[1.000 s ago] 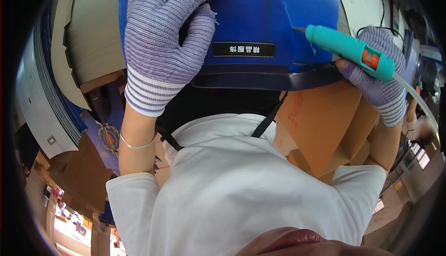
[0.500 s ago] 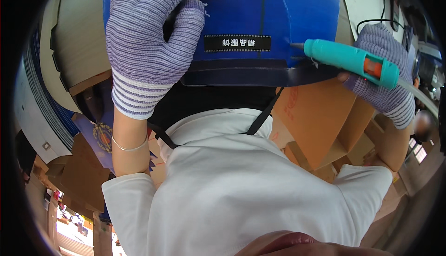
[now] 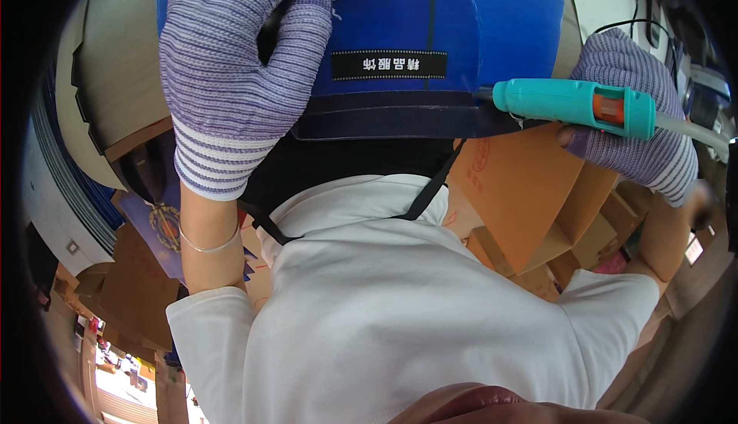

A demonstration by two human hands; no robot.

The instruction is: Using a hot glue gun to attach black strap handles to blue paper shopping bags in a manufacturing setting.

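Observation:
My left hand (image 3: 231, 63), in a purple-and-white striped knit glove, lies flat with fingers spread on the left side of a glossy blue sheet or panel (image 3: 507, 24). Its fingertips are partly cut off by the top edge. A black label (image 3: 389, 64) with white stitched edges sits on the blue surface beside the thumb. Along the near edge runs a folded dark navy flap (image 3: 384, 120). My gloved right hand (image 3: 630, 147) grips a teal hot glue gun (image 3: 553, 101), an orange part showing in its side. The gun's nozzle points left, at the right part of the flap's fold.
Brown cardboard boxes (image 3: 523, 193) stand below the work at the right. A black cable (image 3: 626, 23) crosses the pale surface at top right. A translucent glue stick (image 3: 692, 130) trails from the gun's rear. Stacked grey-white boards (image 3: 65, 186) stand at the left.
The glue gun has levelled out, and its nozzle has come nearer to me, down to the flap's fold. The blue panel and my left hand have shifted slightly left.

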